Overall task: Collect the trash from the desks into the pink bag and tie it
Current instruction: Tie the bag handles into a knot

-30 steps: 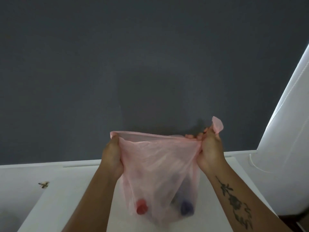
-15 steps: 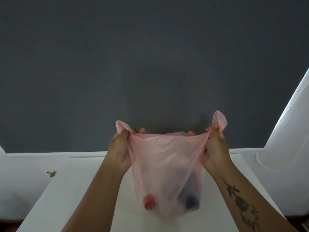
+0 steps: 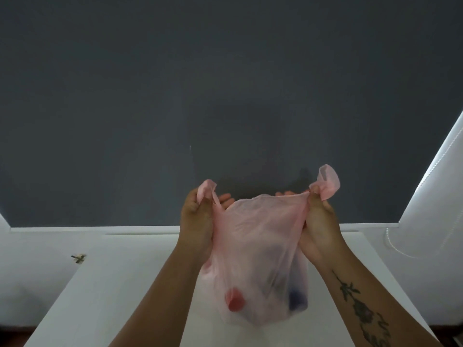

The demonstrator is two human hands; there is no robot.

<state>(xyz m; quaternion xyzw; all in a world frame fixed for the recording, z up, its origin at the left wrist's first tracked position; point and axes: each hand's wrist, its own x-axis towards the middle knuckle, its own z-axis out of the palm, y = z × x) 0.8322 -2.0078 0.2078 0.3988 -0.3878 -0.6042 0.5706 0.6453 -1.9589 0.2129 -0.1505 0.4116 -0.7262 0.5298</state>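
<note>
A thin, see-through pink bag (image 3: 255,246) hangs over the white desk (image 3: 120,291), held up at its mouth by both hands. My left hand (image 3: 196,221) pinches the bag's left corner, with a small flap sticking up above the fingers. My right hand (image 3: 319,226) grips the right corner, where a looped pink handle (image 3: 328,181) stands up. Through the plastic I see a red cap (image 3: 235,299) and a blue cap (image 3: 297,299) near the bottom, with darker shapes above them that I cannot make out.
A dark grey wall (image 3: 225,96) fills the background above a white ledge. A white window blind (image 3: 436,186) with a bead cord hangs at the right. A small dark insect-like speck (image 3: 79,257) sits on the white surface to the left.
Both hands have drawn closer together and the bag's mouth has narrowed. The corners now stick up as flaps above each hand, and the bag has shifted slightly right in the view.
</note>
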